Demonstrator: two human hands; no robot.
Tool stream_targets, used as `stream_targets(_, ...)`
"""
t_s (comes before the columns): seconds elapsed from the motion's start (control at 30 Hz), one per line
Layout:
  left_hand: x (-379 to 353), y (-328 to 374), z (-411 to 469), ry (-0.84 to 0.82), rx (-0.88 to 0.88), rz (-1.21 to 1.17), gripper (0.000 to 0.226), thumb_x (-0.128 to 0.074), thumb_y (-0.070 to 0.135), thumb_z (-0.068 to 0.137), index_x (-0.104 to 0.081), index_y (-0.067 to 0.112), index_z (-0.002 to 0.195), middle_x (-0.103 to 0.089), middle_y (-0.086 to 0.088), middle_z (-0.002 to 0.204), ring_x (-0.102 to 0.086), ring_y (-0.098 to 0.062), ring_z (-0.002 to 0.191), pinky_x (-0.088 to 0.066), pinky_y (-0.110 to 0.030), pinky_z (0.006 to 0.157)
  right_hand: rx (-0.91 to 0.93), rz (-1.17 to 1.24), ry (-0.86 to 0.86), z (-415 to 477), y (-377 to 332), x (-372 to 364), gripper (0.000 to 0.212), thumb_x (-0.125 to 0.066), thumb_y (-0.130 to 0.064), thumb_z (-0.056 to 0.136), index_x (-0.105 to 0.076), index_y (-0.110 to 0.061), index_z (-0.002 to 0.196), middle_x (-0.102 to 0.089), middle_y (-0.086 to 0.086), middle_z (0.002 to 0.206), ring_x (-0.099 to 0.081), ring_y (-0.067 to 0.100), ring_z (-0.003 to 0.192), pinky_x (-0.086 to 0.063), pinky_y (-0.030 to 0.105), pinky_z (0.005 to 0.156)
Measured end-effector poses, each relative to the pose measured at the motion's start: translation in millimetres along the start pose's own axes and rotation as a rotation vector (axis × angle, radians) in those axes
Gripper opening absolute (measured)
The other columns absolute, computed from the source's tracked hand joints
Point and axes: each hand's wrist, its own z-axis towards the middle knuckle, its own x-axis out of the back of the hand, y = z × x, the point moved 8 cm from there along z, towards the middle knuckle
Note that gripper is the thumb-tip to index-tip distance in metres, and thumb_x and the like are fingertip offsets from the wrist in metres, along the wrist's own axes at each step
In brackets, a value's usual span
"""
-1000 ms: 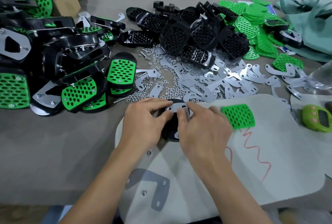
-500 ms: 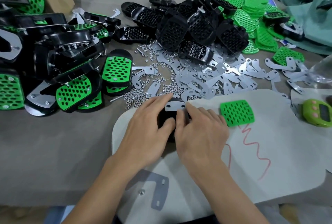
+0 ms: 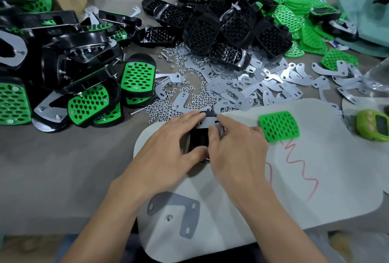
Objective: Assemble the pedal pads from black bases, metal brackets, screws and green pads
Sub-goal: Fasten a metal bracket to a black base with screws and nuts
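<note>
White mat point(image 3: 315, 168), far edge: left hand point(image 3: 166, 146) grips black base point(image 3: 197, 139), right hand point(image 3: 235, 149) pinches bracket point(image 3: 210, 120)

Left hand point(image 3: 166, 153) and right hand point(image 3: 235, 149) partly hide base point(image 3: 199, 139).

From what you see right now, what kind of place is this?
Likely a hand-assembly workbench: a heap of black bases, scattered metal brackets, and finished pedal pads piled on the left.
</note>
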Motion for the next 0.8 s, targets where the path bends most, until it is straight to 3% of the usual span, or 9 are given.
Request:
stream_targets(0.1, -0.2, 0.4, 0.4, -0.037, -0.005, 0.031, 0.085, -0.06, 0.067, 0.077, -0.035, 0.043, 0.155, -0.025, 0.033, 0.159, -0.013, 0.024, 0.139, -0.005, 0.004, 0.106, -0.08, 0.149, -0.093, 6.2, 9.4, -4.0, 0.02, -0.066, -0.028, 0.092, -0.078, -0.018, 0.104, -0.076, 0.01, 0.085, -0.066, 0.036, 0.083, -0.046, 0.038, 0.083)
stream_targets(0.2, 0.1, -1.4, 0.4, -0.059, -0.003, 0.034, 0.083, -0.073, 0.055, 0.083, -0.034, 0.043, 0.155, -0.025, 0.033, 0.16, -0.016, 0.018, 0.144, -0.008, 0.002, 0.107, -0.112, 0.2, -0.235, 15.0, 19.1, -6.7, 0.023, -0.066, -0.032, 0.091, -0.077, -0.023, 0.108, -0.074, 0.006, 0.081, -0.066, 0.031, 0.085, -0.047, 0.034, 0.079)
stream_targets(0.3, -1.5, -0.3, -0.6, -0.075, -0.015, 0.048, 0.082, -0.073, 0.052, 0.085, -0.032, 0.044, 0.156, -0.023, 0.034, 0.16, -0.015, 0.015, 0.145, -0.005, 0.005, 0.105, -0.106, 0.179, -0.308, 16.3, 21.7, -4.3, 0.027, -0.068, -0.031, 0.088, -0.076, -0.025, 0.113, -0.075, 0.003, 0.083, -0.069, 0.028, 0.084, -0.053, 0.033, 0.082)
stream_targets(0.4, -4.6, -0.8, -0.9, -0.106, -0.025, 0.063, 0.085, -0.07, 0.051, 0.086, -0.026, 0.043, 0.158, -0.018, 0.032, 0.162, -0.009, 0.013, 0.147, -0.001, 0.005, 0.105, -0.159, 0.197, -0.296, 11.9, 23.9, -4.1, 0.031, -0.072, -0.033, 0.084, -0.076, -0.026, 0.114, -0.075, 0.001, 0.081, -0.069, 0.025, 0.086, -0.052, 0.03, 0.084)
stream_targets(0.57, -13.9, -1.6, -0.9, -0.168, -0.078, 0.096, 0.107, -0.078, 0.057, 0.078, -0.016, 0.037, 0.162, -0.009, 0.03, 0.162, 0.005, 0.023, 0.143, 0.005, -0.005, 0.115, -0.204, 0.27, -0.264, 5.7, 23.1, -5.0, 0.029, -0.073, -0.03, 0.086, -0.076, -0.026, 0.114, -0.059, -0.009, 0.06, -0.067, 0.024, 0.077, -0.05, 0.031, 0.085)
stream_targets(0.7, -19.4, -4.7, 1.8, -0.126, -0.056, 0.097, 0.105, -0.083, 0.052, 0.077, -0.022, 0.035, 0.161, -0.015, 0.029, 0.162, 0.003, 0.027, 0.14, 0.006, -0.009, 0.118, -0.132, 0.179, -0.258, 6.9, 20.2, -3.3, 0.032, -0.065, -0.036, 0.092, -0.073, -0.025, 0.121, -0.076, 0.001, 0.088, -0.068, 0.03, 0.092, -0.05, 0.036, 0.089)
stream_targets(0.8, -19.4, -5.6, 2.8, -0.098, -0.035, 0.082, 0.107, -0.086, 0.051, 0.071, -0.026, 0.036, 0.159, -0.017, 0.037, 0.152, 0.001, 0.034, 0.132, 0.006, -0.005, 0.114, -0.103, 0.135, -0.244, 5.8, 19.9, -4.2, 0.032, -0.062, -0.037, 0.095, -0.072, -0.024, 0.122, -0.077, 0.004, 0.096, -0.067, 0.034, 0.096, -0.051, 0.039, 0.087)
